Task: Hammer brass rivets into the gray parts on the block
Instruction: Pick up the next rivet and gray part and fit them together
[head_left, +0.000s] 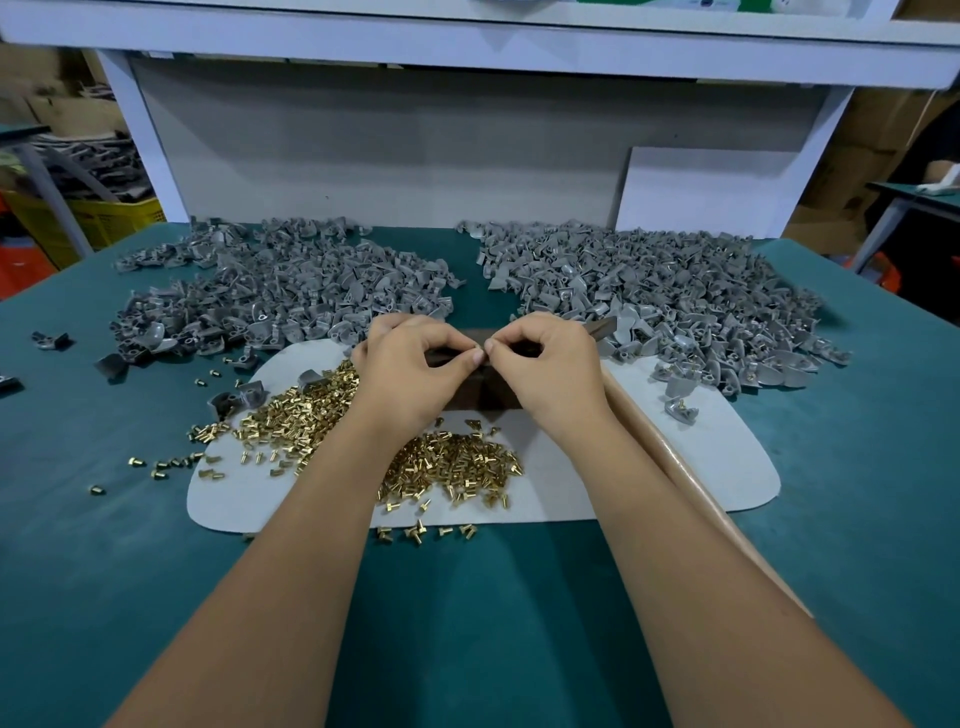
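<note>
Green matting covers the counter (156, 571) under a white shelf frame (467, 57), where I look down on two bare forearms reaching forward over a pale oval mat (571, 483). My left hand (410, 364) and right hand (545, 364) meet above a dark block (483, 395) that stands at the far middle of the mat, mostly hidden beneath them. Both sets of fingers are curled, thumb and forefinger tips of each hand pressed together and nearly touching the other hand's at the centre; they seem to pinch something small, but I cannot tell what. Brass rivets (452, 467) lie heaped on the mat just in front of the block and to its left, with strays scattered onto the green surface. Two broad heaps of gray parts fill the far side of the counter: the left heap (280, 291) and the right heap (665, 301), a green gap between them. A few single gray parts (681, 410) lie on the mat's right side. A tan wooden handle (691, 467) runs along beside my right forearm, its dark head (602, 328) poking out past the right hand. Cardboard boxes and a yellow crate (104, 213) sit in the background.
</note>
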